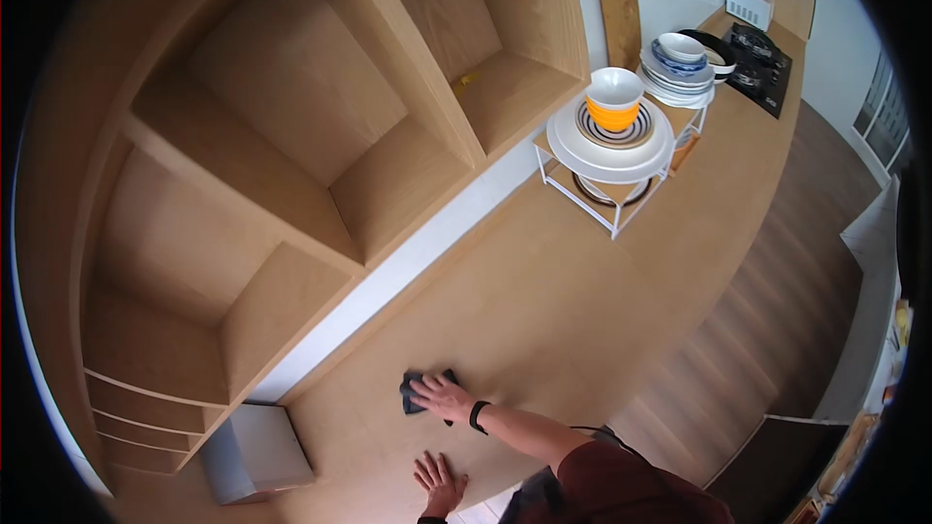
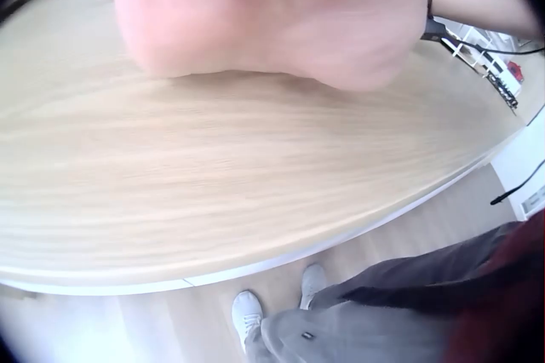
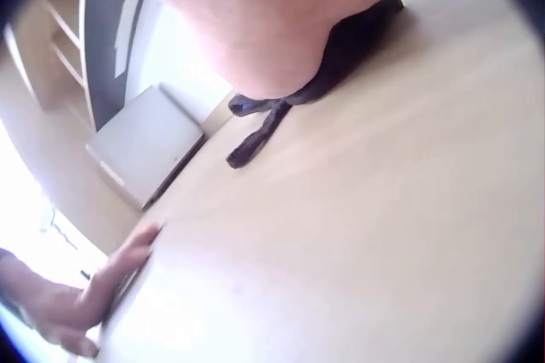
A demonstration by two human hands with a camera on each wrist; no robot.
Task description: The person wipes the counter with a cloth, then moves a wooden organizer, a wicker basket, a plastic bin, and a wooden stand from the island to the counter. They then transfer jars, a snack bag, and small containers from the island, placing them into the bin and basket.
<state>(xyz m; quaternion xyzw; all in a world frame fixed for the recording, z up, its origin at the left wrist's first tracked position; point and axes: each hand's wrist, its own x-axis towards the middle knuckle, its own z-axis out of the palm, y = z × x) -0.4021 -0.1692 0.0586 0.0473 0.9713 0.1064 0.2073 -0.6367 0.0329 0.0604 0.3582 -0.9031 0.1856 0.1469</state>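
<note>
The right hand [image 1: 443,398] lies flat on a dark cloth [image 1: 413,396] on the wooden counter [image 1: 544,281], its fingers spread over the fabric. In the right wrist view the heel of that hand [image 3: 272,22] presses the dark cloth [image 3: 353,48], and two folded ends stick out on the wood. Lower in the head view, the left hand [image 1: 442,485] rests palm down near the counter's front edge with fingers spread, holding nothing. Its palm heel [image 2: 272,18] fills the top of the left wrist view; its fingers are hidden there.
A white rack [image 1: 614,223] carries plates and an orange bowl [image 1: 614,116]. Behind it are stacked dishes [image 1: 677,78], a cutting board [image 1: 621,19] and a black stove [image 1: 762,68]. Wooden shelves [image 1: 408,184] overhang the counter's back. A grey-white box [image 1: 262,451] stands at the lower left.
</note>
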